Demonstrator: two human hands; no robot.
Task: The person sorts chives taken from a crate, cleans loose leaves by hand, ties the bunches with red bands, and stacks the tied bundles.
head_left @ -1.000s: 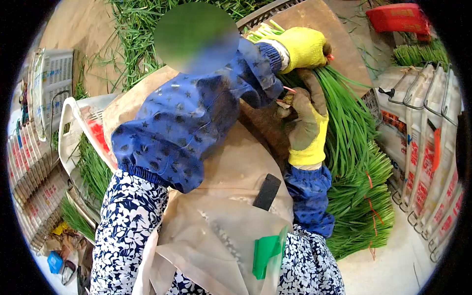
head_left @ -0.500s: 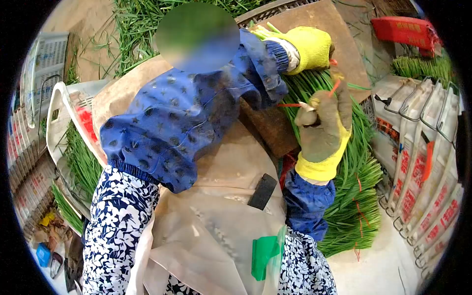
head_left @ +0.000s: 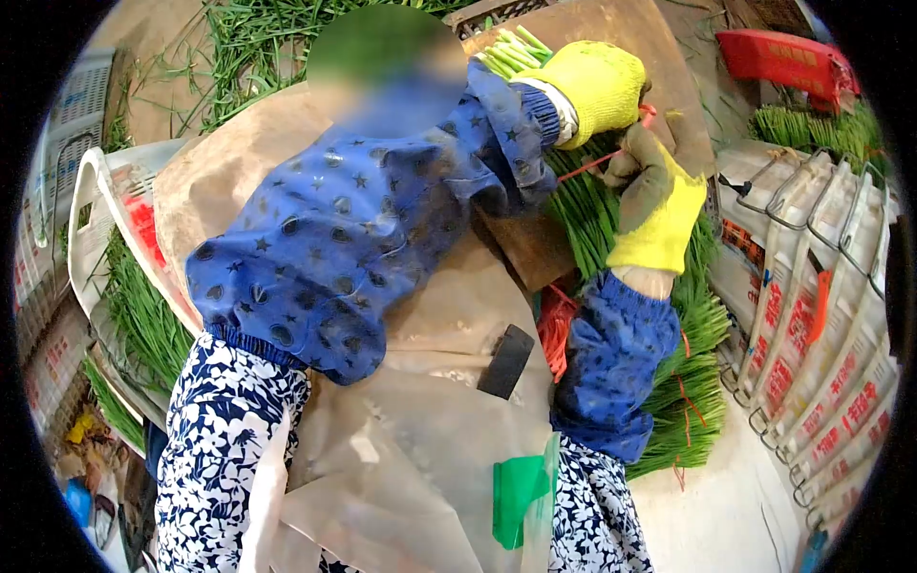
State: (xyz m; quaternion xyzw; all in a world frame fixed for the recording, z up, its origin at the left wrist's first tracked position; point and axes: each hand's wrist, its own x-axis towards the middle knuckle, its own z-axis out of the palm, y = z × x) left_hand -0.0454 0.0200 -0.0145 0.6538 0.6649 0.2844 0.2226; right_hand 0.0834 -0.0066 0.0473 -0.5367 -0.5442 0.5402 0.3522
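Note:
My left hand [head_left: 602, 91], in a yellow glove with a dark palm, lies curled over a bundle of long green chives [head_left: 587, 210]. Pale cut stem ends [head_left: 516, 50] stick out beyond its wrist. At its bent fingertips, partly hidden, is a loop of red string [head_left: 649, 114]. My right hand [head_left: 659, 196], gloved the same way, is closed just below, pinching the string. One length of the string runs left from its fingers across the leaves. Both forearms wear blue patterned sleeve covers.
Tied chives [head_left: 683, 420] lie under and beside my right forearm. Red strings [head_left: 556, 329] hang near my lap. White printed bags on wire frames [head_left: 802, 286] stand right. A white crate [head_left: 91, 205] with greens is left, loose leaves [head_left: 258, 57] are at the back, and a red object [head_left: 788, 62] is far right.
My right hand has moved up and slightly right, closer to my left fingers, drawing the red string with it. The left hand stays nearly in place on the chives.

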